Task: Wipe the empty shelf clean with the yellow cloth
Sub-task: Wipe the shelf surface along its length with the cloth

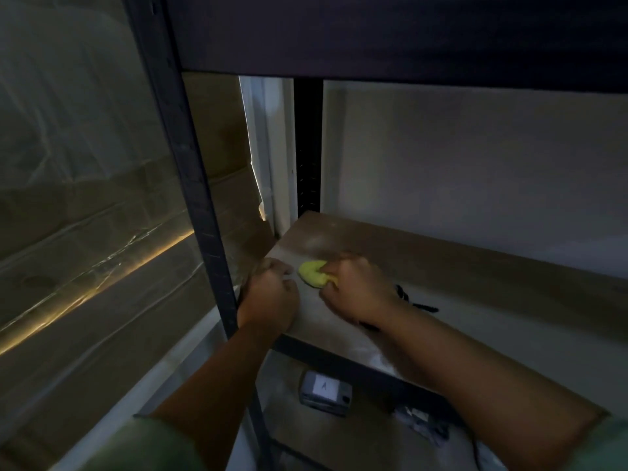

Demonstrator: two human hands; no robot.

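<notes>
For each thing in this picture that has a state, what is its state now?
yellow cloth: bunched, pressed on the shelf under the right hand
left hand: curled, resting at the shelf's left edge
shelf board: dusty, bare apart from a black cord
grey device: lying below, label up

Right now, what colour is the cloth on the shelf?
Yellow cloth, bunched under the right hand; head view.

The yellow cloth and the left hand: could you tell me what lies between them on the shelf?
In the head view, only a narrow strip of bare shelf board separates the left hand from the yellow cloth, which the right hand grips.
</notes>
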